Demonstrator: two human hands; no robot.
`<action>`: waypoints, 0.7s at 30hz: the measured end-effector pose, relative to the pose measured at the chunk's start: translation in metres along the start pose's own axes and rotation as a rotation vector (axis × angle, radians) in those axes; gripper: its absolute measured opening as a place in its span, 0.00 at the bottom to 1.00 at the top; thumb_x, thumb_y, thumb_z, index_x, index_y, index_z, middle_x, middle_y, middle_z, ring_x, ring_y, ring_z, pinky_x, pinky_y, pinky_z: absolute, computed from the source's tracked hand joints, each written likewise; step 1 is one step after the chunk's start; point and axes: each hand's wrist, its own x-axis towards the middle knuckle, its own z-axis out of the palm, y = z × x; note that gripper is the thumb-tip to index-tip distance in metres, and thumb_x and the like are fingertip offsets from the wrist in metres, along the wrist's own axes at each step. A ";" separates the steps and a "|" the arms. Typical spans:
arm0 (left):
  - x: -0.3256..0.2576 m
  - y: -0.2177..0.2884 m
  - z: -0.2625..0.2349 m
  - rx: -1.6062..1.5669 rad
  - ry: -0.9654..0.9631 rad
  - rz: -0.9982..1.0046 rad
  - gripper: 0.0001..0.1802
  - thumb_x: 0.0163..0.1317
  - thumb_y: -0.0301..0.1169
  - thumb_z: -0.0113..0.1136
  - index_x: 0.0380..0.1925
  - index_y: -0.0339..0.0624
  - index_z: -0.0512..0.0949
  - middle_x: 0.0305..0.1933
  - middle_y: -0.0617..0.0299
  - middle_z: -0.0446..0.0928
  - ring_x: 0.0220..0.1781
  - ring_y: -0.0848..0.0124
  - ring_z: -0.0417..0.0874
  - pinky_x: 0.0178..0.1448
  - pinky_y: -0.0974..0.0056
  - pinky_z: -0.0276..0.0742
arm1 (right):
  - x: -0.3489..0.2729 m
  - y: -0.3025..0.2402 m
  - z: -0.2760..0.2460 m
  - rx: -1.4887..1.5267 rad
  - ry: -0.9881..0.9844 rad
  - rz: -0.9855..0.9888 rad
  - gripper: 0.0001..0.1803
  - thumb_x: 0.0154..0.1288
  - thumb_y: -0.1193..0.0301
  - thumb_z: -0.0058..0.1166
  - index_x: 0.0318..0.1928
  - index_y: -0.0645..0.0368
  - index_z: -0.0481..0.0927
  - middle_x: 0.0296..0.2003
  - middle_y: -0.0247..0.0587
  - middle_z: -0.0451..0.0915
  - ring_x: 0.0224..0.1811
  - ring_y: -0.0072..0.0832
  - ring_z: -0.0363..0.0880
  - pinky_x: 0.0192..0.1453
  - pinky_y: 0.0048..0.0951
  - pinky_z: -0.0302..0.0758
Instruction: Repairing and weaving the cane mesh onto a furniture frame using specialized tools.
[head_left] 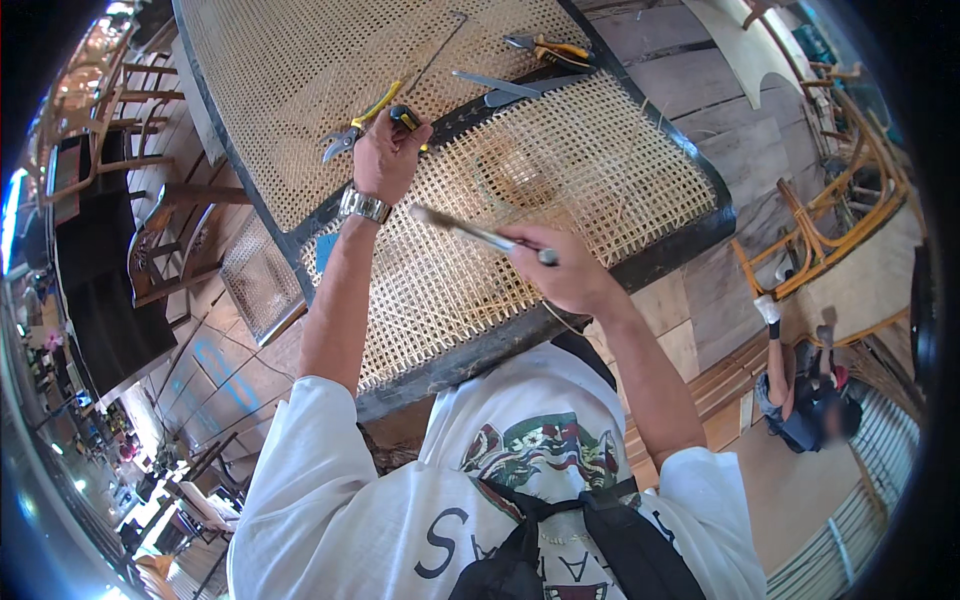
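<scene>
A slim metal-shafted tool with a pale tip [480,236] is gripped in the closed right hand [568,272], held just above the woven cane panel in its dark frame [600,170], near the panel's near edge. Its long axis runs roughly level, tip pointing to the person's left. A slip could snag or break a cane strand. Further off, the left hand [385,155] is closed on yellow-handled pliers [362,125], jaws pointing left; these could be dropped onto the weave.
</scene>
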 end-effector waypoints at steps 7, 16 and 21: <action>-0.001 -0.015 0.003 0.063 0.000 -0.008 0.12 0.64 0.33 0.70 0.43 0.40 0.80 0.37 0.62 0.88 0.39 0.75 0.89 0.44 0.68 0.82 | 0.024 -0.017 0.026 -0.131 0.024 -0.027 0.20 0.75 0.66 0.47 0.61 0.63 0.78 0.28 0.33 0.78 0.28 0.19 0.73 0.32 0.28 0.72; -0.016 -0.011 0.005 -0.004 0.057 0.043 0.10 0.64 0.32 0.70 0.42 0.43 0.81 0.36 0.64 0.88 0.37 0.76 0.88 0.42 0.68 0.81 | 0.022 0.002 0.031 -0.209 0.125 -0.064 0.17 0.75 0.67 0.49 0.57 0.63 0.79 0.32 0.42 0.81 0.29 0.25 0.77 0.34 0.31 0.74; -0.022 -0.002 0.009 -0.048 0.018 -0.016 0.09 0.64 0.26 0.69 0.43 0.42 0.81 0.38 0.66 0.86 0.40 0.80 0.86 0.44 0.71 0.81 | 0.019 0.000 0.024 -0.180 0.154 -0.044 0.17 0.75 0.68 0.50 0.58 0.64 0.79 0.32 0.37 0.81 0.29 0.20 0.75 0.33 0.26 0.73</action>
